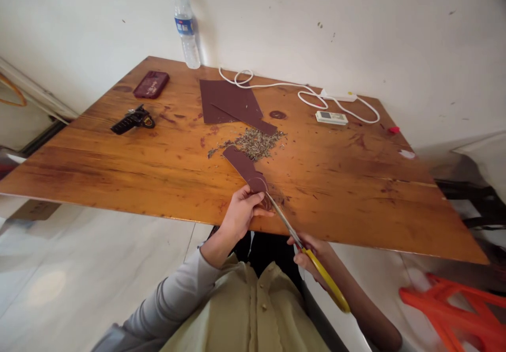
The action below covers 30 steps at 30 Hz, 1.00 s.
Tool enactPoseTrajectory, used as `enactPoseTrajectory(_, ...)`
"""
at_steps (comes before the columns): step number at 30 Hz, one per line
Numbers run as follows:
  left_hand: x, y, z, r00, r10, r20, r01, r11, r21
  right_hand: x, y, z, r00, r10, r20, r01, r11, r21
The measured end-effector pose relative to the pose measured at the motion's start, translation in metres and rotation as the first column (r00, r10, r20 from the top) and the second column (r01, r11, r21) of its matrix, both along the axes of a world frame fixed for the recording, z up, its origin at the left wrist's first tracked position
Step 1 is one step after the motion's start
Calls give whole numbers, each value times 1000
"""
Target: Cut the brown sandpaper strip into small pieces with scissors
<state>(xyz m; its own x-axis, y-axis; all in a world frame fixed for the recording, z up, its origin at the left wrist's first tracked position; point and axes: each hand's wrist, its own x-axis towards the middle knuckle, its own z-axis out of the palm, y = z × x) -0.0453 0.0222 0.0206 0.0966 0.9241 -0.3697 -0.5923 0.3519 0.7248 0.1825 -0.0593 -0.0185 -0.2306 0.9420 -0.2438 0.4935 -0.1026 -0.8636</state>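
Note:
Near the table's front edge, my left hand point(245, 208) pinches a strip of dark maroon paper point(242, 165) between thumb and fingers. A pale curved line shows on the strip close to my thumb. My right hand point(312, 257) grips yellow-handled scissors point(326, 280), whose blades point up and left. The blade tips meet the strip's edge right beside my left fingertips. Just past the strip lies a heap of small thin clippings point(256, 142). Behind it a larger maroon sheet point(221, 99) rests flat, with a narrow cut piece point(265, 126) lying partly over it.
On the wooden table point(158, 167) lie a maroon phone point(152, 84), a black strap-like item with keys point(133, 120), a white remote point(331, 118) and a white cable point(276, 84). A plastic bottle point(186, 33) stands by the wall. An orange stool point(454, 304) is at lower right.

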Motion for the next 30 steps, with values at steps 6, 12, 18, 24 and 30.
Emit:
enactPoseTrajectory(6, 0, 4, 0, 1000, -5, -13, 5, 1000, -25, -15, -1, 29, 997, 9, 81, -11, 1000, 28)
enactPoseTrajectory(12, -1, 6, 0, 999, -30, -17, 29, 998, -49, -24, -2, 34, 993, -6, 121, 7, 1000, -8)
enactPoseTrajectory(18, -4, 5, 0, 998, -48, 38, 50, 996, -69, -29, -5, 33, 999, -25, 43, 25, 1000, 13)
enactPoseTrajectory(24, -9, 7, 0, 993, -59, 104, 68, 994, -88, -30, -16, 39, 988, 7, -152, -26, 992, -126)
enactPoseTrajectory(30, -6, 7, -4, 996, -43, 74, 49, 996, -74, -20, -16, 36, 977, 41, -208, -77, 983, -166)
